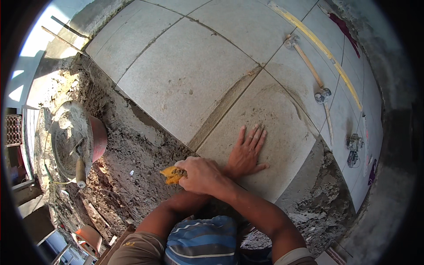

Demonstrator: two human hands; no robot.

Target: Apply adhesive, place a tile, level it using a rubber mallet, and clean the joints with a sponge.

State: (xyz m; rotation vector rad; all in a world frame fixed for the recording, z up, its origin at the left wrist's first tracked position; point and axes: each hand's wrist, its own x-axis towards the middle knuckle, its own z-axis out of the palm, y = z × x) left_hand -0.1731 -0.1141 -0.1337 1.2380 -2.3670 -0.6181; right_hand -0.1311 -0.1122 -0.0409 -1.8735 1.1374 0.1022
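My forearms cross, the right one over the left. My left hand [247,152] lies flat on a dusty grey floor tile [274,119], fingers spread and thumb to the right. My right hand [201,173] is closed on a dirty yellow sponge [172,175], just off the tile's near left corner and above wet mortar [128,145]. Most of the sponge is hidden in the fist. A smeared band of grey grout [225,104] runs along the joint between this tile and the larger tile [176,84] on its left.
At left stands a mortar-caked bucket [99,139] with a wooden-handled trowel [80,170] in it. Two mallets [292,42] [323,95] and a long yellow bar [309,33] lie on tiles at right, near a small device [354,143]. Rough mortar [327,190] borders my tile at right.
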